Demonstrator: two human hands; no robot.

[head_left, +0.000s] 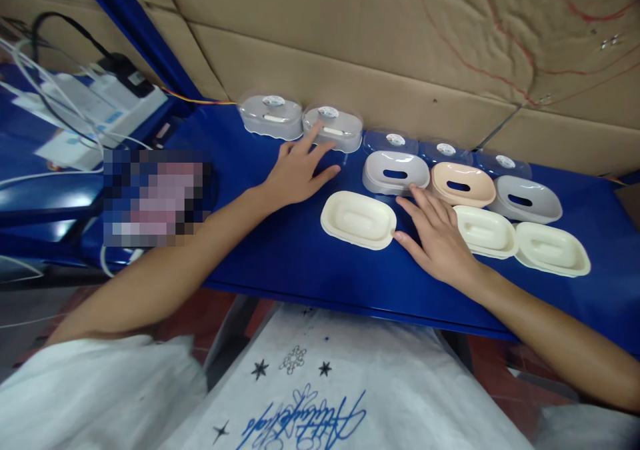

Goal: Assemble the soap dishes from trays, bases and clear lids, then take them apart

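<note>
My left hand [297, 170] is spread, its fingertips at the front of a clear-covered grey dish [345, 141]; a similar covered dish [273, 125] stands to its left. My right hand [437, 233] is open, fingers apart, its fingertips by the front edge of an uncovered grey dish [373, 181] and its thumb near the right end of a cream tray [357, 220]. Right of that grey dish are a peach dish [463, 198] and another grey dish [530, 210], each with a slot. Two more cream trays [487, 233] [555, 253] lie in front, one partly behind my right hand.
Clear lids [390, 140] lie in a row behind the uncovered dishes, against a cardboard wall [325, 57]. Power strips with plugs and cables [105, 127] and a blurred-out pink item [163, 197] are at left. The blue table's [280, 257] front edge runs close to my body.
</note>
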